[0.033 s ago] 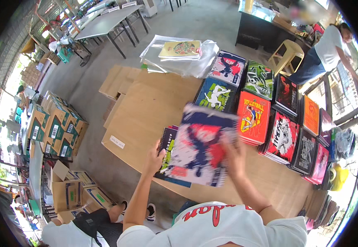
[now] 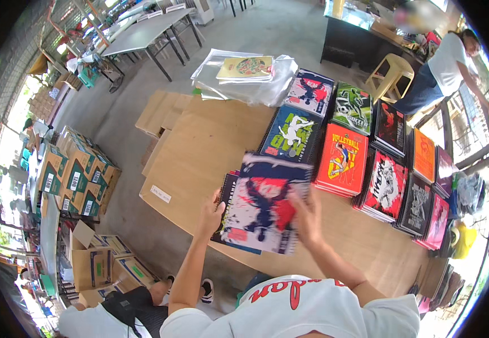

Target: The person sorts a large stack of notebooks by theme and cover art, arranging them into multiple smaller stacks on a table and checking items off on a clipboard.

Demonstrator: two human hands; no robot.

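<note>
My right hand grips the right edge of a spiral notebook with a navy, white and red cover. That notebook is slightly blurred and tilted over a small pile of notebooks, covering most of it. Left of it, a dark notebook with light lettering peeks out. My left hand is closed on the left edge of this pile, thumb on top. Just beyond lie stacks of blue notebooks, orange-red notebooks and navy-and-white notebooks.
More notebook stacks line the right side of the brown table. Clear plastic sleeves lie at its far edge. Cartons stand on the floor to the left. One person sits close at lower left; another stands far right beside a stool.
My right hand has moved left and slightly toward me with the navy, white and red notebook, bringing it further over the pile. My left hand has stayed nearly still.
</note>
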